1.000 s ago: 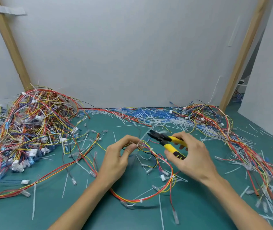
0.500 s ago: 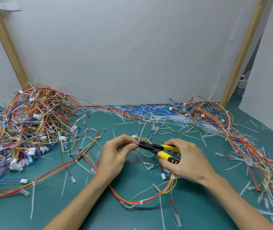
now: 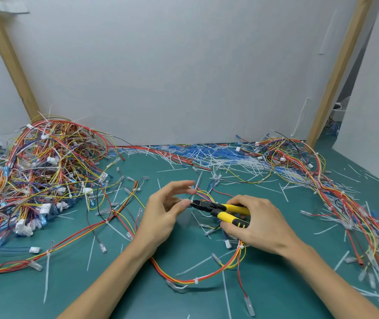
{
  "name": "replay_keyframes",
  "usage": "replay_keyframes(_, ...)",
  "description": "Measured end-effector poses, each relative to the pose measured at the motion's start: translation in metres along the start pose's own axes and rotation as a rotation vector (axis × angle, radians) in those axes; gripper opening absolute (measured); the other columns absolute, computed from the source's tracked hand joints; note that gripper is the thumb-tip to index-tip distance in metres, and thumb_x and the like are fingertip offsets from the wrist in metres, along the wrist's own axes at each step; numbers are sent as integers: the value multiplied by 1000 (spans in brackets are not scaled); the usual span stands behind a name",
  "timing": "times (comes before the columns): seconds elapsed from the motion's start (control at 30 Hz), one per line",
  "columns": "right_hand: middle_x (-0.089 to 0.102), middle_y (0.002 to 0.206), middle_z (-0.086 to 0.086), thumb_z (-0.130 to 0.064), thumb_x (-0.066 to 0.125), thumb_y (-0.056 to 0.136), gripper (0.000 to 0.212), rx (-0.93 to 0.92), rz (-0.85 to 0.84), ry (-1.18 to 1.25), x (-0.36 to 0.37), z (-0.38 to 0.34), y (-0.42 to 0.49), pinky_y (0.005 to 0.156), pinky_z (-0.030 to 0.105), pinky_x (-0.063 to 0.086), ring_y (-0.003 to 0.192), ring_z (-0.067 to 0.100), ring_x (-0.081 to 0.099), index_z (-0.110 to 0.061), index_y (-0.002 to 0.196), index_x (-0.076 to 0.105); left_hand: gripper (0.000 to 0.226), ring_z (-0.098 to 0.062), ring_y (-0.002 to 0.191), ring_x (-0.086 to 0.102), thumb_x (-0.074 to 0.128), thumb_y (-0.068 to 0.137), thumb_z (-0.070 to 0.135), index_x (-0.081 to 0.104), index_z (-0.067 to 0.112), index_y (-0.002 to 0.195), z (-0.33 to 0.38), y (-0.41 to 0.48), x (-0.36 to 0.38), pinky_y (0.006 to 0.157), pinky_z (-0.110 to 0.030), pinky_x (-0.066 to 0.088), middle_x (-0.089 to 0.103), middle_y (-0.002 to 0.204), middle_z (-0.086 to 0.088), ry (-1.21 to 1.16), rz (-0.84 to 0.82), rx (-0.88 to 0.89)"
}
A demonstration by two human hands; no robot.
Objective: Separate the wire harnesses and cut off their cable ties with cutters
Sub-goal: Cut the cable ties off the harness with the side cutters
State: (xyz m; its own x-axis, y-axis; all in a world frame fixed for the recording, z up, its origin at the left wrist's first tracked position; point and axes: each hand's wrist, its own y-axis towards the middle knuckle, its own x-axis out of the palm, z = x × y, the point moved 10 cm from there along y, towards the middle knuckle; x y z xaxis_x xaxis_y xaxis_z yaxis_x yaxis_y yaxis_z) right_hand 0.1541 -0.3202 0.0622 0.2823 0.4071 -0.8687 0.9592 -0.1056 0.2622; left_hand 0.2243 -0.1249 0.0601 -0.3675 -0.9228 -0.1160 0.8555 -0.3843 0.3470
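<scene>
A big wire pile (image 3: 41, 171) sits left; cut white ties (image 3: 218, 157) litter the green mat (image 3: 4, 302); the harness (image 3: 183, 280) is a red and yellow loop between the arms; the left hand (image 3: 163, 217) pinches it by a tie (image 3: 192, 201); the right hand (image 3: 262, 224) grips yellow cutters (image 3: 220, 209), tips at that tie; left fingers (image 3: 181, 184) spread wider than before.

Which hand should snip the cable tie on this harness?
Right. The right hand grips the yellow cutters, their tip at the cable tie; the left hand pinches the wire harness beside it.
</scene>
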Motion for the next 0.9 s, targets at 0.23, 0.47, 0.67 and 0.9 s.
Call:
replay_keyframes(0.23, 67, 88, -23, -72, 58, 63, 46, 7, -47, 45, 0, 3, 0, 79, 35, 52, 86, 3, 61, -41, 97, 64, 21, -17, 92, 69, 65, 92, -2, 73, 12, 106, -13, 1, 2, 82, -16, 49, 75, 109, 4, -40, -28, -115)
replay_keyframes(0.47, 69, 86, -19, -70, 59, 63, 45, -5, -84, 81, -2, 1, 1, 78, 36, 52, 84, 7, 61, -39, 95, 67, 24, -14, 94, 67, 57, 94, -10, 73, 4, 105, -6, 0, 6, 84, -15, 49, 64, 125, -10, -42, -76, -81)
replay_keyframes(0.67, 69, 84, -19, -70, 60, 62, 47, 0, -106, 118, -1, 2, 2, 76, 35, 52, 82, 5, 61, -38, 95, 69, 24, -14, 93, 69, 55, 94, -12, 72, 1, 105, -3, -1, 7, 84, -15, 49, 59, 123, -15, -70, -71, -66)
replay_keyframes(0.9, 68, 77, -18, -69, 61, 63, 42, -11, -96, 156, -2, 3, 3, 69, 34, 52, 74, 8, 60, -38, 90, 69, 23, -19, 94, 71, 57, 95, -9, 72, 3, 107, -6, -1, 5, 85, -16, 48, 62, 123, -11, -77, -72, -93)
